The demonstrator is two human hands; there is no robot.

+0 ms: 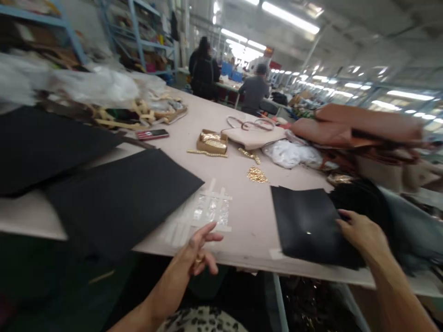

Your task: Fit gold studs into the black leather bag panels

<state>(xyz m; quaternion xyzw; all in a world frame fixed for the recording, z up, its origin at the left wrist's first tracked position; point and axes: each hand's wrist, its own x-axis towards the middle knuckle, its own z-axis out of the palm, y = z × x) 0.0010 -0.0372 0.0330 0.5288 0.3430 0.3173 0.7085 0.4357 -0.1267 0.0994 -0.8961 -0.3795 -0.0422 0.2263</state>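
Observation:
My left hand (204, 251) hovers at the table's front edge with its fingers apart and nothing in them; a ring is on one finger. Just beyond it, a clear plastic patch (212, 210) is fixed to the table with pale tape strips. My right hand (362, 233) has its fingers curled at the right edge of a black leather sheet (304, 216), seemingly pinching it; the fingertips are partly hidden. A tiny gold-coloured bit (309, 233) shows on that sheet. Past it lies a small heap of gold metal pieces (257, 174).
Large black sheets (128, 198) cover the left side. Behind are a small cardboard box (212, 142) of gold pieces, a phone (152, 134) and a pale bag panel with handles (254, 136). Brown leather (367, 127) is piled at right. Two people (204, 69) are farther back.

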